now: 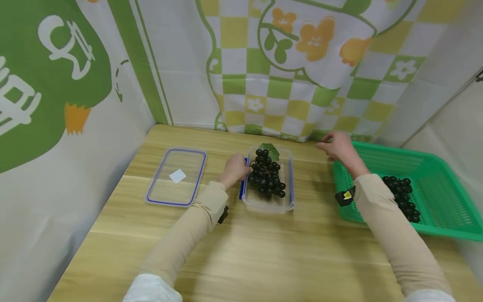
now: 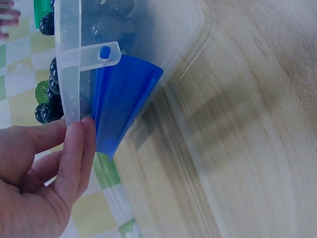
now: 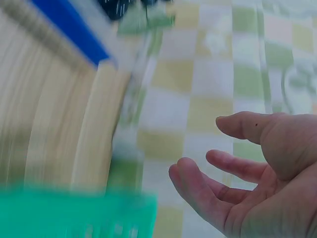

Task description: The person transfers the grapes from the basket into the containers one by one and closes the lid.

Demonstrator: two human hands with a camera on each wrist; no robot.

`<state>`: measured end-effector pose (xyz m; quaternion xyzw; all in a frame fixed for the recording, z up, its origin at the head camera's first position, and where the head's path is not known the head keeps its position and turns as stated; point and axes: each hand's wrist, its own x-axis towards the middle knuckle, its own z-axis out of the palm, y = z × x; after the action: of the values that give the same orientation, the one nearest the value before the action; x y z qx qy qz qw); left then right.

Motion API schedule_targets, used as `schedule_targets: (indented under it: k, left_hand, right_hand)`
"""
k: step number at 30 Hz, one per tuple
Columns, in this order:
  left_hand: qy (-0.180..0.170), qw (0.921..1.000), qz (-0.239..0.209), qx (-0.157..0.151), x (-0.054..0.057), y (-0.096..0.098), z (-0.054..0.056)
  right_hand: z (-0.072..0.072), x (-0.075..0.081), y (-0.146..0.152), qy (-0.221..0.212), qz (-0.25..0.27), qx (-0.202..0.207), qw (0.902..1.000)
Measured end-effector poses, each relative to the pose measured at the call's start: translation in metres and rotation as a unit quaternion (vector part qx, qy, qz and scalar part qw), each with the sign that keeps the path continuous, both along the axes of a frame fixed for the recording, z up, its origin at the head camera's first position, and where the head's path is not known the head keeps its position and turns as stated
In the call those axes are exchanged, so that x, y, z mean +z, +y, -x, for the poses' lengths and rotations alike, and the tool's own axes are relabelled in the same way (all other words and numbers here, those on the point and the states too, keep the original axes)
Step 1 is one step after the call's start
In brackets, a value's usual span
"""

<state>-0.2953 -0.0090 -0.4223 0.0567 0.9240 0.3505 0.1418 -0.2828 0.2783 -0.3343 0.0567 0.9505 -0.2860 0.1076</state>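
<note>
A clear plastic food container [image 1: 287, 203] with blue side clips stands mid-table, a bunch of dark grapes [image 1: 267, 176] with a green leaf [image 1: 272, 152] inside it. At its left wall, my left hand [image 1: 235, 168] pinches the rim between thumb and fingers, just beside a blue clip [image 2: 121, 99] that hangs folded down. My right hand [image 1: 338, 150] is over the near-left corner of the green basket [image 1: 422, 157], holding nothing. In the right wrist view its thumb and fingers [image 3: 198, 186] are parted and loosely bent.
Left of the container lies its clear lid [image 1: 176, 177] with a blue seal and a white square label [image 1: 177, 175]. More dark grapes [image 1: 405, 199] lie in the basket at the right. A patterned cloth [image 1: 271, 96] hangs behind the wooden table [image 1: 264, 260].
</note>
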Motion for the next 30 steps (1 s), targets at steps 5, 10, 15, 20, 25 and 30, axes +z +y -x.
schedule_targets:
  k: [5,10,15,20,25,30]
  left_hand:
    - [-0.004,0.9998,-0.008,0.016,0.001,-0.014,0.001]
    - [0.005,0.9997,-0.012,0.018,0.0,-0.024,-0.002]
    - [0.001,0.9994,-0.016,0.029,-0.002,-0.031,-0.004]
    - [-0.01,0.9988,-0.022,0.042,-0.002,-0.034,-0.006]
    - [-0.017,0.9982,-0.026,0.052,-0.001,-0.034,-0.008]
    - [-0.033,0.9974,-0.036,0.053,-0.001,-0.032,-0.012]
  right_hand:
    - [0.001,0.006,0.04,-0.019,0.007,-0.026,0.9995]
    - [0.001,0.003,0.067,-0.022,0.026,-0.047,0.9983]
    - [0.001,-0.002,0.085,-0.028,0.034,-0.071,0.9965]
    - [-0.002,-0.002,0.102,-0.021,-0.008,-0.072,0.9971]
    - [-0.009,-0.005,0.126,-0.004,-0.046,-0.069,0.9965]
    - [-0.016,-0.011,0.149,-0.01,-0.059,-0.098,0.9934]
